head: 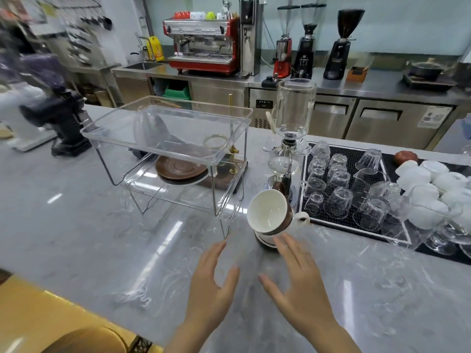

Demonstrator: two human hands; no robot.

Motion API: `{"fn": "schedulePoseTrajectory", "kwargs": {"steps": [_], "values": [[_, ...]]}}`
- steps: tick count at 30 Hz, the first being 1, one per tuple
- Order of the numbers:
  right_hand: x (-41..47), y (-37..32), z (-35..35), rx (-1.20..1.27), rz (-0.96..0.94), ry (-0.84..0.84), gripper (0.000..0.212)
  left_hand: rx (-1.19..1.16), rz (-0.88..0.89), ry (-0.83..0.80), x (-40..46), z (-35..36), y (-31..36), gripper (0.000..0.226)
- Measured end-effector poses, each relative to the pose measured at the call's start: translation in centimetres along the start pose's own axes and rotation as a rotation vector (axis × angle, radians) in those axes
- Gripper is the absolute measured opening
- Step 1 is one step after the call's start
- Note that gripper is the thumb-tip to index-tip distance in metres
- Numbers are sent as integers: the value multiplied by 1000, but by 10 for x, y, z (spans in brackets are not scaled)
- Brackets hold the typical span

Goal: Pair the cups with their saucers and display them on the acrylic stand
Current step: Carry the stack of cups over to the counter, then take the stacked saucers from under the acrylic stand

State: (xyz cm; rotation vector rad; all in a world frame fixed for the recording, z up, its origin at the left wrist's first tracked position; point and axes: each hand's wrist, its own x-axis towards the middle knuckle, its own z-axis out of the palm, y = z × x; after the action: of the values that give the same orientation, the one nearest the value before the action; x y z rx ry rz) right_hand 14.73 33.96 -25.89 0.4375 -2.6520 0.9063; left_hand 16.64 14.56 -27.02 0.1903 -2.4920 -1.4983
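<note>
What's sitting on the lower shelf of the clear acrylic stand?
A brown ceramic saucer stacked on a white saucer, on the clear acrylic stand. Whether more lie between is hidden.

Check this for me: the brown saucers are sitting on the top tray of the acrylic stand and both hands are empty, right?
Not quite. The head view shows the brown saucers on the lower shelf of the acrylic stand, not the top tray. Both the left hand and right hand are empty.

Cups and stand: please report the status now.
Both hands open, left hand, right hand, holding nothing. Stacked cups on counter, top one tilted. Saucers on acrylic stand lower shelf. Path clear.
</note>
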Motion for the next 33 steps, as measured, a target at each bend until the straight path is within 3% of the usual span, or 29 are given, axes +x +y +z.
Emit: {"fn": "schedulePoseTrajectory", "kwargs": {"steps": [6, 16, 21, 33], "values": [[0, -41, 21, 47, -67, -72, 73, 210, 93, 50, -14, -43, -10, 57], [35, -108, 58, 207, -106, -230, 79, 217, 99, 102, 19, -113, -20, 58], [64, -140, 78, 255, -57, -171, 69, 150, 100, 112, 55, -142, -29, 53], [147, -177, 109, 285, 158, -6, 67, -32, 166, 91, 145, -169, -38, 55]]}}
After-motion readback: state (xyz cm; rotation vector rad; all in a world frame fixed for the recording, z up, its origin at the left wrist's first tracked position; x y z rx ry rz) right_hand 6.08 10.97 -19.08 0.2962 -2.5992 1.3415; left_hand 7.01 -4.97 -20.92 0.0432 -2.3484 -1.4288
